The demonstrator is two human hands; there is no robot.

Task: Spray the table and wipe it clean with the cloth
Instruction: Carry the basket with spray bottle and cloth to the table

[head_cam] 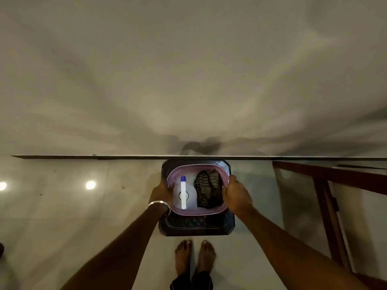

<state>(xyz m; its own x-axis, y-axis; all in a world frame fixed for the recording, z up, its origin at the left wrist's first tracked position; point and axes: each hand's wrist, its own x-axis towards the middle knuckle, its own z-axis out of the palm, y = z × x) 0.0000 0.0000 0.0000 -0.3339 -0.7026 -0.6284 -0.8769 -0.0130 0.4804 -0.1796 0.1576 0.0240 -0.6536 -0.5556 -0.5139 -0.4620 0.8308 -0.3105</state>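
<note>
A wide pale table top fills the upper part of the head view; its near edge runs across at mid-height. Below that edge a pink basket rests over a dark stool. Inside it lie a white spray bottle with a blue cap, on the left, and a dark patterned cloth, on the right. My left hand, with a metal bangle on the wrist, grips the basket's left rim. My right hand grips its right rim.
My bare feet stand on the glossy tiled floor just behind the stool. A reddish wooden frame stands at the right. Two ceiling lights reflect on the floor at the left.
</note>
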